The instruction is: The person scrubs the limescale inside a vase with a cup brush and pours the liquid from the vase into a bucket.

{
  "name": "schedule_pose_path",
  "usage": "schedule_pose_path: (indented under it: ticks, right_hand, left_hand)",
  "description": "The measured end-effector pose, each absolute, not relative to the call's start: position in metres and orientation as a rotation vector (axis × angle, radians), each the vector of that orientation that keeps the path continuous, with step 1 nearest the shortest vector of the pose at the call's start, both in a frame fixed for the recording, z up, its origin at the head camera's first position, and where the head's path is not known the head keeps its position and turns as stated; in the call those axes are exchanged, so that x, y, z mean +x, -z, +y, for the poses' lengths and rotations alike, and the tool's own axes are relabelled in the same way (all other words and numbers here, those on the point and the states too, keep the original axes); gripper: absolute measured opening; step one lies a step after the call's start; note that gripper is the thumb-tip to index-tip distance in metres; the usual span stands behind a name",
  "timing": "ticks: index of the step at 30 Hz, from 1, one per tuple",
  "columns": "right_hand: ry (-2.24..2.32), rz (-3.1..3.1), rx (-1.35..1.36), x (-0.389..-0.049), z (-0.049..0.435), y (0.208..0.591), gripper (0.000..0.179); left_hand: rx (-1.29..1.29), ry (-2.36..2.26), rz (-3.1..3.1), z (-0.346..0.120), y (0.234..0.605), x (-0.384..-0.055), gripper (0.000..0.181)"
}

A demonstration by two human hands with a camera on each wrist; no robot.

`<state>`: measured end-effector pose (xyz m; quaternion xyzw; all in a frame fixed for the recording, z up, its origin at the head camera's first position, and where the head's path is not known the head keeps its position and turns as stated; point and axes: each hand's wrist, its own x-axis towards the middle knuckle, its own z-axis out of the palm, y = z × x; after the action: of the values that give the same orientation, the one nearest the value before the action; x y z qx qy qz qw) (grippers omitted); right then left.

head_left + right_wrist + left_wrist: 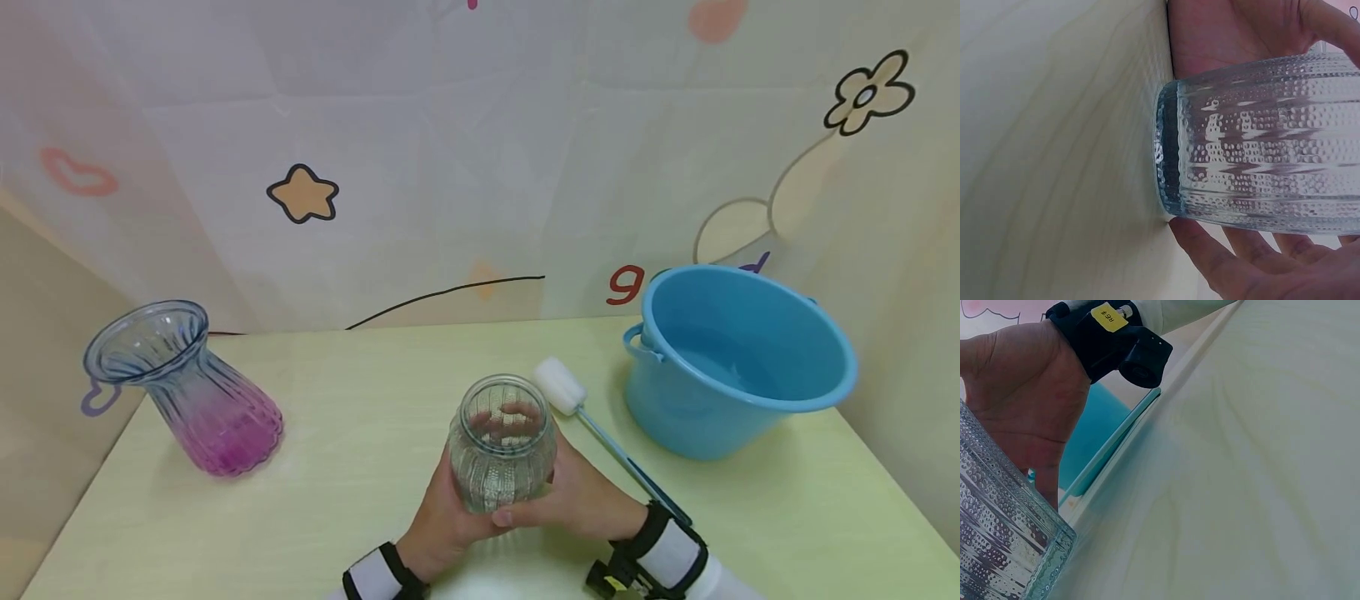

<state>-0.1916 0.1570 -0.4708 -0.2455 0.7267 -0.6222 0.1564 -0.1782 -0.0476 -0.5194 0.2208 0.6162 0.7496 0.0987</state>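
Note:
A clear ribbed glass jar (498, 471) with a round open mouth stands upright between my two hands in the head view. My left hand (444, 510) holds its left side, and my right hand (588, 497) grips the right side, the thumb lying across the front near the base. Through the glass, fingers show behind the jar. Dimpled texture covers the jar (1266, 147) in the right wrist view, where its thick base is right at the tabletop. The left wrist view catches the jar's lower part at the left edge.
Right of the jar, a white sponge brush (560, 385) with a long blue handle lies on the table (360, 417). A blue bucket (697, 425) stands at the back right. At the left is a blue-to-pink ribbed glass vase (225, 412). A printed cloth (450, 183) hangs behind.

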Motion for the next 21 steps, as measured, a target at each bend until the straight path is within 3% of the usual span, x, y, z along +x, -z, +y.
schedule_pose_path:
  ticks: [10, 17, 21]
  right_hand:
    - [1.411, 2.369, -0.609, -0.187, 0.178, 0.442, 0.102]
    - [1.193, 2.688, -0.476, -0.175, 0.217, 0.427, 0.070]
    - [1.022, 2.858, -0.421, -0.165, 0.238, 0.428, 0.063]
  left_hand:
    - [0.609, -2.236, 1.777, -0.040, 0.514, -0.177, 0.102]
    - [0.545, -2.227, 1.817, -0.038, 0.510, -0.177, 0.108]
    - [0.527, -2.220, 1.816, -0.042, 0.511, -0.176, 0.106]
